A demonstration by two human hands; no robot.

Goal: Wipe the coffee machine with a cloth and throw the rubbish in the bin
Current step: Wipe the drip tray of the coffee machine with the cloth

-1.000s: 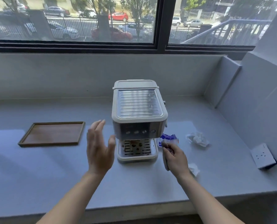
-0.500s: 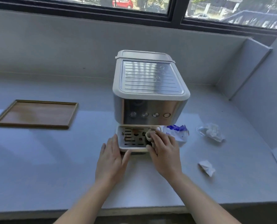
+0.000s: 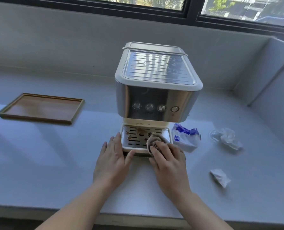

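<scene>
A white and steel coffee machine (image 3: 156, 97) stands on the grey counter. Its drip tray (image 3: 134, 140) carries brown stains (image 3: 140, 130). My right hand (image 3: 169, 166) holds a stained round cloth (image 3: 154, 140) and presses it onto the tray's right front corner. Flat on the counter, my left hand (image 3: 112, 161) has its fingers against the tray's left side and its thumb along the front edge. To the right of the machine lie three pieces of rubbish: a blue and white wrapper (image 3: 186, 136), a crumpled clear wrap (image 3: 227, 138) and a crumpled paper scrap (image 3: 220, 177).
A wooden tray (image 3: 38, 108) lies at the left of the counter. A grey wall runs behind the machine under a window, and an angled wall closes the right end. The counter's front edge is close below my forearms. No bin is in view.
The view has moved closer and tilted down. My left hand came down from the air to the drip tray's left side. My right hand brought the cloth onto the tray.
</scene>
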